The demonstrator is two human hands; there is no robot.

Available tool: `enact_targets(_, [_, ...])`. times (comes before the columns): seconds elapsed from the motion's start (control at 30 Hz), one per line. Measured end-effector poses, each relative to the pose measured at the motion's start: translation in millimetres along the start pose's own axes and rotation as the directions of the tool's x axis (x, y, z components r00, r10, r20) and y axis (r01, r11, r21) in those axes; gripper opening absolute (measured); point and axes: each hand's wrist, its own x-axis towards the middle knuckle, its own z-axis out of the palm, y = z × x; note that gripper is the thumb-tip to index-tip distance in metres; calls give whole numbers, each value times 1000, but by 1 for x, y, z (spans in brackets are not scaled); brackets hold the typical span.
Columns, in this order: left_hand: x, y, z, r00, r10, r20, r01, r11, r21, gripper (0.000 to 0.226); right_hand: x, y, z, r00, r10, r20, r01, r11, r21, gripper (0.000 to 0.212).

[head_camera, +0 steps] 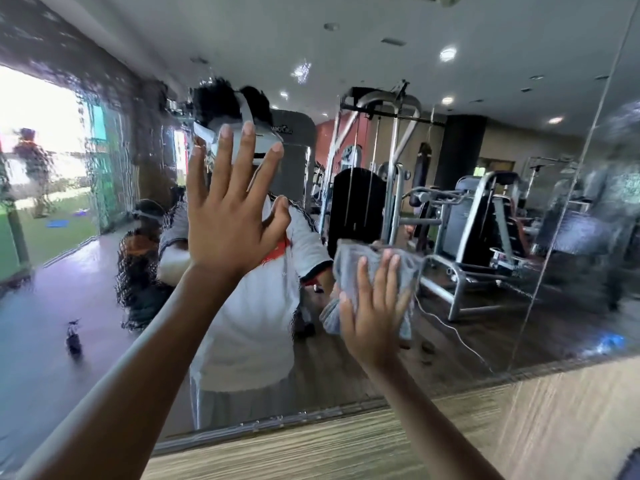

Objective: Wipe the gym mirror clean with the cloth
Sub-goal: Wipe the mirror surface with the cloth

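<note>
The left arm (114, 382) rose from the near left. The left hand (232, 209) was open with its fingers spread, seemingly flat on the mirror (485, 64), holding nothing. Lower right of it, the right hand (374, 317) pressed the grey cloth (349, 261) to the glass with straight fingers. Wet streaks (114, 140) blurred the mirror's left side.

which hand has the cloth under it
The right hand: its straight fingers press the grey cloth against the mirror. The left hand is spread with bare fingers and has no cloth under it.
</note>
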Motion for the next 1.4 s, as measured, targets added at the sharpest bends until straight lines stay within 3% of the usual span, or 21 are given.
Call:
enact_targets(0.1, [-25, -1, 0, 1000, -11, -18, 11, 1000, 4, 61, -59, 33, 2, 939, -329, 98, 334, 942, -34, 57])
enact_targets(0.17, [-48, 0, 0, 1000, 8, -18, -7, 999, 35, 61, -69, 61, -3, 937, -331, 110, 339, 939, -59, 56])
enact_targets(0.27, [-61, 6, 1, 1000, -4, -31, 5, 999, 45, 60, -40, 65, -8, 999, 41, 24, -39, 997, -73, 57])
enact_targets(0.33, [-59, 6, 3, 1000, -8, -24, 9, 999, 39, 60, -12, 43, -8, 959, 281, -38, -281, 960, -11, 60])
enact_targets(0.37, [-59, 5, 2, 1000, -5, -23, 6, 999, 37, 60, -5, 31, -6, 951, 306, -46, -306, 952, 20, 60])
enact_targets(0.47, [-63, 1, 3, 1000, 4, -28, -3, 1000, 29, 60, -26, 14, 1, 999, 43, 12, -43, 999, 5, 59])
enact_targets(0.57, [-61, -1, 1, 1000, 10, -22, -9, 1000, 26, 60, -68, 43, 1, 932, -343, 117, 350, 936, -37, 55])
enact_targets(0.63, [-68, 2, 1, 1000, -2, -26, 2, 1000, 14, 60, -79, 70, -3, 914, -382, 138, 395, 916, -76, 53])
enact_targets(0.67, [-76, 4, 2, 1000, -8, -27, 8, 1000, 10, 60, -77, 78, -5, 948, -295, 118, 307, 947, -93, 54])
enact_targets(0.73, [-99, 14, 4, 1000, -13, -12, 13, 1000, 13, 62, -58, 72, -7, 999, 47, 24, -45, 996, -77, 57])
enact_targets(0.8, [-116, 22, 6, 1000, -12, 5, 12, 1000, 10, 64, -38, 44, -2, 967, 253, -38, -252, 968, 13, 59])
enact_targets(0.83, [-119, 23, 7, 1000, -12, 4, 12, 1000, 2, 64, -36, 29, 0, 981, 193, -30, -192, 981, 33, 59])
enact_targets(0.9, [-119, 22, 7, 1000, 2, 3, -2, 1000, -13, 63, -56, 13, 4, 994, -102, 33, 101, 995, 27, 58])
enact_targets(0.97, [-120, 20, 6, 1000, 11, 8, -11, 1000, -17, 64, -86, 30, 6, 937, -329, 113, 326, 944, 44, 56])
enact_targets(1.03, [-120, 21, 5, 1000, 9, 10, -9, 1000, -16, 65, -104, 57, 2, 916, -375, 139, 376, 926, 22, 56])
enact_targets(1.07, [-120, 22, 5, 1000, 8, 13, -8, 1000, -11, 66, -105, 67, 0, 936, -323, 137, 328, 945, -13, 57])
enact_targets(1.13, [-120, 24, 6, 1000, 3, 19, -3, 1000, 5, 67, -93, 79, -2, 997, -59, 59, 63, 997, -52, 58])
enact_targets(1.2, [-120, 24, 7, 1000, 3, 16, -3, 1000, 19, 67, -67, 68, -1, 959, 281, -43, -281, 960, 15, 58])
enact_targets(1.27, [-120, 25, 7, 1000, 4, 13, -4, 1000, 19, 67, -50, 42, 4, 904, 421, -70, -415, 905, 94, 58])
enact_targets(1.33, [-121, 24, 8, 1000, 13, 13, -13, 1000, 11, 67, -68, 20, 8, 969, 248, -10, -247, 966, 82, 58])
enact_targets(1.4, [-122, 21, 8, 999, 30, 26, -30, 1000, 5, 66, -107, 25, 9, 985, -127, 114, 124, 992, 30, 57])
